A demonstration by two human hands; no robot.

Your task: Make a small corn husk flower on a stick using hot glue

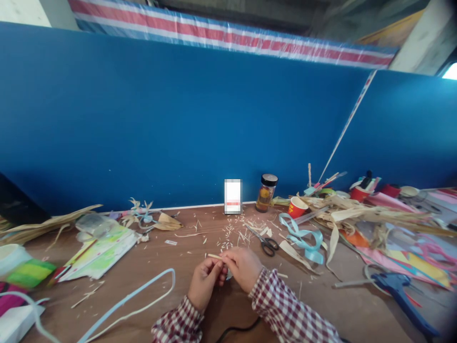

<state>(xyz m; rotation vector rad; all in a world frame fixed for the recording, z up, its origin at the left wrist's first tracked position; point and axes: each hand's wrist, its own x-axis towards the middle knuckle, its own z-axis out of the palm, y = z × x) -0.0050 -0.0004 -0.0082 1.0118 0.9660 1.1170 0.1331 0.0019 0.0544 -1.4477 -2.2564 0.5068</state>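
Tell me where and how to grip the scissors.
Take the scissors by their black handle loops, probably with the right hand, reaching from the near side and above. They lie flat, just beyond and to the right of that hand, loops toward the person, blades pointing away and leftward.

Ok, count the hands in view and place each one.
2: the left hand low in the centre, and the right hand just right of it, fingertips at a thin pale strip.
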